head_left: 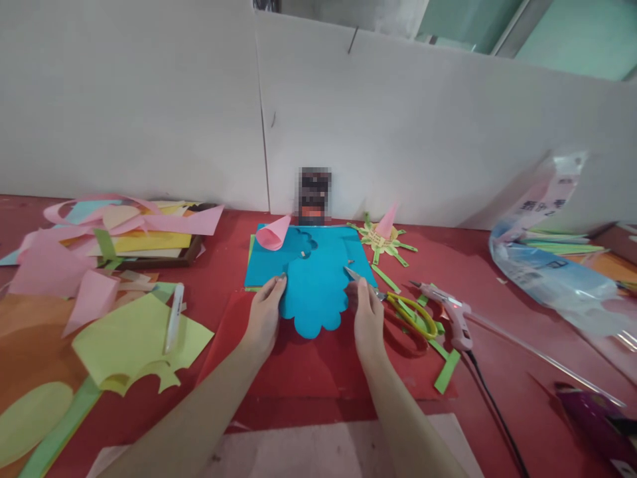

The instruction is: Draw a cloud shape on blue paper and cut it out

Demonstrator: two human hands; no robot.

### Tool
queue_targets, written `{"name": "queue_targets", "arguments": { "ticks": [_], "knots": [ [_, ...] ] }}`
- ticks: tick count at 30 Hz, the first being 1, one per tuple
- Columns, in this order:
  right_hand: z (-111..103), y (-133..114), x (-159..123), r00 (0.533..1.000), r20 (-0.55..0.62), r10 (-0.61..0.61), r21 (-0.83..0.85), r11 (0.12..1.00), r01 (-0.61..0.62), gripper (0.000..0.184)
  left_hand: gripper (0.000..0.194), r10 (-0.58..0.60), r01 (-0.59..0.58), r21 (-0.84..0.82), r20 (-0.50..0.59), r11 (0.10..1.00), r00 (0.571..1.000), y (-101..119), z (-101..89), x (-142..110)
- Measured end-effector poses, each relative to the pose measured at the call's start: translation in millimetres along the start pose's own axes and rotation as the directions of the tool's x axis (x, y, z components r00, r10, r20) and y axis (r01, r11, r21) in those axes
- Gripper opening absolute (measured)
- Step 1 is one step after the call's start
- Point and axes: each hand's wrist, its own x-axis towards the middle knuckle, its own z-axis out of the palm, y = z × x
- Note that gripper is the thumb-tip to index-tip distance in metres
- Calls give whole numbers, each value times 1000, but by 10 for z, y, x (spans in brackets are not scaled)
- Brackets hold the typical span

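A blue paper shape with a scalloped lower edge (316, 295) is held up between my two hands. My left hand (265, 312) pinches its left edge, thumb on top. At the right edge, my right hand (368, 312) has its thumb up and its other fingers curled in shadow against the paper. Scissors with yellow handles (415, 315) lie just past my right hand, their blade tips showing near the thumb. Behind the shape lies a blue paper sheet (263, 265) with a curved cut-out. A rolled pink paper cone (273, 234) rests on its upper left corner.
A paper flower with a pink cone (383, 236) lies at the back right. A pink glue gun (452, 315) with a cord lies right of the scissors. Paper scraps (54, 265) and a white pen (174, 318) cover the left side. A plastic bag (537, 265) lies far right.
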Motion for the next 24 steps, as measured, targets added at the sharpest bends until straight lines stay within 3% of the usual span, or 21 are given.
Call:
{"name": "queue_targets", "arguments": {
  "ticks": [5,11,19,24],
  "knots": [
    [46,126,-50,952,243,189,183,954,-236,42,25,27,-28,40,20,999,999,-10,-13,8],
    [77,48,-92,868,468,167,258,913,-315,30,24,8,-11,36,79,999,997,29,18,-23],
    [81,-73,-76,852,501,153,454,792,-409,11,26,-13,16,-63,46,998,999,46,42,-22],
    [54,-110,-50,869,481,114,525,757,-390,22,26,-14,17,-83,40,996,999,53,52,-24]
  ]
}}
